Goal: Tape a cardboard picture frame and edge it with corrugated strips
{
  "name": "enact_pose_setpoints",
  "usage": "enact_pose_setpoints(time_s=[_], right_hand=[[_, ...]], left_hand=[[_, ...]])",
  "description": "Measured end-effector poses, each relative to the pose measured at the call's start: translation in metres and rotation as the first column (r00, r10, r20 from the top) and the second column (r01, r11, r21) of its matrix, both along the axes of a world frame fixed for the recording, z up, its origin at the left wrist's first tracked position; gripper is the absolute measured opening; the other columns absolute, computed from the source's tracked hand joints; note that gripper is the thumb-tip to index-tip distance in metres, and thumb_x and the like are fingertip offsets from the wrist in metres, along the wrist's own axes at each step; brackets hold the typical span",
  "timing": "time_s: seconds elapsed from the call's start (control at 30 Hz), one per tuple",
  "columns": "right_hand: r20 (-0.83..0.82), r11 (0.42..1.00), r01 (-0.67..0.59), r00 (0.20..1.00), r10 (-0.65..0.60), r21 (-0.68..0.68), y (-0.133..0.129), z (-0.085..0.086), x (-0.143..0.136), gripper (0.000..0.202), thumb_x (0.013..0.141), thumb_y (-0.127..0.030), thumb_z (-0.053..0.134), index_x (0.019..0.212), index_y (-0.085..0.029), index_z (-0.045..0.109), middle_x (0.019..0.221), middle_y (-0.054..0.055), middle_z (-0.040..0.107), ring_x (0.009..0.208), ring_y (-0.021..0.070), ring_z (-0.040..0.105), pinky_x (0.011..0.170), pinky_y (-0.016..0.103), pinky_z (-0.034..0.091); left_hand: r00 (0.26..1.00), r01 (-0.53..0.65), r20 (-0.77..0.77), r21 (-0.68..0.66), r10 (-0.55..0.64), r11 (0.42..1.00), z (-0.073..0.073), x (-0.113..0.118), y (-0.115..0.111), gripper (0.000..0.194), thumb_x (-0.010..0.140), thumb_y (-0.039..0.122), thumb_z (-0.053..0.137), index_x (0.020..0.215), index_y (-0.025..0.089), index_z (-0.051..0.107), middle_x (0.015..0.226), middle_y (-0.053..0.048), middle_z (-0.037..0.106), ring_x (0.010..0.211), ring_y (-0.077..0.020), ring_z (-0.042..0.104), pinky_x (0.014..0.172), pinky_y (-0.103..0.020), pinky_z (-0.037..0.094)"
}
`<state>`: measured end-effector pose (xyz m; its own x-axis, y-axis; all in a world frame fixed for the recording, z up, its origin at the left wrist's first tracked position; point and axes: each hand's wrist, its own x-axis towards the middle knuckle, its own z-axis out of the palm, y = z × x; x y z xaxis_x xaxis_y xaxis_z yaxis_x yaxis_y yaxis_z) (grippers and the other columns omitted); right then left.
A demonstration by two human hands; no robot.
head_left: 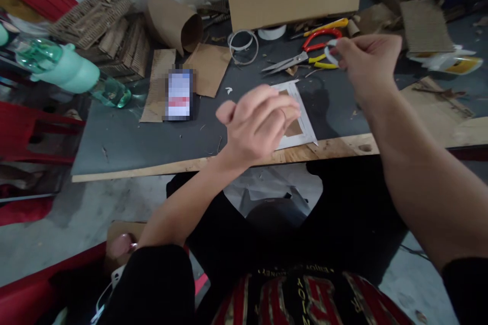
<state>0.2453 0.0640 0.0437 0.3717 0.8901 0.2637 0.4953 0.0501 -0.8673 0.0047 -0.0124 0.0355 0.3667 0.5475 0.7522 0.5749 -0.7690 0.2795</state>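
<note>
Black shirt [305, 287] and dark trousers [351, 203] come nearest the camera, the person sitting close up against the bench [125, 144]. Just past the knees, at the wooden front edge, lies a white frame [308, 124] with a brown middle, flat and partly covered by the left hand [259, 122]; set so near the body, it is probably there so both hands can get at it without stretching. The right hand [369, 58] is up and off to the side, thumb and fingertips pinched on a small white strip [327, 53], seemingly by one end to keep the rest of it free. Scissors [305, 55] and yellow-handled pliers [324, 65] lie beyond the frame, likely kept there for easy reach, and the phone [179, 95] sits off to the left, screen up, perhaps to stay readable.

As for pose, the two hands are well apart. The left forearm slants up from the lower left, back of the hand upward, fingers curled and thumb out to the side; whether it grips anything or touches the frame, I cannot tell. The right arm reaches forward from the right, wrist bent inward, pinch pointing left.
</note>
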Motion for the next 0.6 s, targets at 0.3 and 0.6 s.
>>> enact_pose_setpoints(time_s=[0.3, 0.6], right_hand=[[0.241, 0.945, -0.324, 0.922, 0.304, 0.045, -0.005, -0.035, -0.019, 0.014, 0.088, -0.03, 0.082, 0.1, -0.029, 0.074, 0.117, 0.011, 0.077, 0.123, 0.0344, 0.061, 0.118, 0.063, 0.038], [-0.739, 0.597, -0.799, 0.445, 0.506, -0.072, -0.021, -0.035, -0.06, 0.023, 0.09, -0.045, 0.091, 0.094, -0.026, 0.08, 0.097, 0.002, 0.081, 0.082, 0.0149, 0.074, 0.085, 0.032, 0.064]], left_hand=[[0.996, 0.025, 0.08, -0.592, 0.028, 0.806, -0.041, -0.027, 0.06, 0.057, 0.119, 0.057, 0.024, 0.167, 0.039, 0.048, 0.15, -0.006, 0.074, 0.138, -0.029, 0.072, 0.107, -0.051, 0.06], [0.971, 0.165, 0.24, -0.623, -0.013, 0.765, -0.054, -0.005, 0.049, 0.079, 0.113, 0.032, -0.022, 0.177, 0.045, 0.021, 0.156, -0.002, 0.069, 0.153, -0.0181, 0.061, 0.109, -0.05, 0.061]])
